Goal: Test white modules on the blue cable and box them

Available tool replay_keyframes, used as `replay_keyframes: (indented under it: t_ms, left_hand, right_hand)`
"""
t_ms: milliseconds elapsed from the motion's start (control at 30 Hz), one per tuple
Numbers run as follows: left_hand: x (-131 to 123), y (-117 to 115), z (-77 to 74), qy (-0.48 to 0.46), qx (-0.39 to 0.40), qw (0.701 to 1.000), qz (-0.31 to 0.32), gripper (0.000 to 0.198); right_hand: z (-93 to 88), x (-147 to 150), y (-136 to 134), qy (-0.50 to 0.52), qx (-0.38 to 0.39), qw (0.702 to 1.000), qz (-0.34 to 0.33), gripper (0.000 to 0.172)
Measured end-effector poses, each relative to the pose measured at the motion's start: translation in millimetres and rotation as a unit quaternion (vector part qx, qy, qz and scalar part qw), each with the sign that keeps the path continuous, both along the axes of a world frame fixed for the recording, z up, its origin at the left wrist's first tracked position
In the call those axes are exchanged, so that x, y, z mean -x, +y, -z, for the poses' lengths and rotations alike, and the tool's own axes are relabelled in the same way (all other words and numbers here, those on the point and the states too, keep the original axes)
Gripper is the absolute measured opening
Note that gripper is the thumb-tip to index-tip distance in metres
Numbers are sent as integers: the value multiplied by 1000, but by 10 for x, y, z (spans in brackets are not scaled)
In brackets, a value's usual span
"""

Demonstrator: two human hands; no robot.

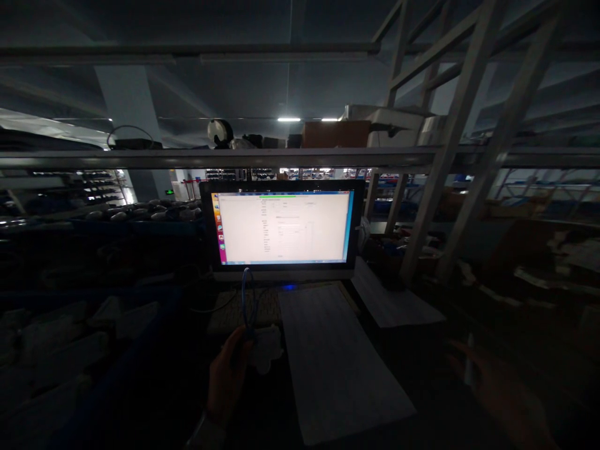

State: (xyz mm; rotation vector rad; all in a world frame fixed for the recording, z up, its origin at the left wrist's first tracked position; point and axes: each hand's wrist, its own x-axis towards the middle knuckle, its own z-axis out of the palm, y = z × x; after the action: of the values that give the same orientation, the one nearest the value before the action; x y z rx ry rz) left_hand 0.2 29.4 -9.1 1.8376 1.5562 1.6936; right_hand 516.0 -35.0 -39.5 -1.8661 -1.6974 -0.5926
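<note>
One flat, pale part with a lobed outline is pinched at its left edge by the thumb and fingers of the left hand. One thin, blue cable is looped at eleven o'clock from it. One ridged keyboard is set at eleven, farther back. Two smooth paper sheets are laid out: a near sheet at four, a far sheet at two. One slim, white pen is gripped in the blurred right hand at three. One glossy screen is stood at one.
</note>
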Motion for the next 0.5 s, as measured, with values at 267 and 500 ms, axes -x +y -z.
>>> replay_keyframes:
  t_ms: [267,500]
  left_hand:
    - [11,9,20,8,-7,1000,5,38]
    - [3,8,21,21,-20,1000,9,36]
  right_hand:
    - [-58,43,-24,8,9,1000,-9,31]
    - [-17,6,-2,23,8,1000,-20,35]
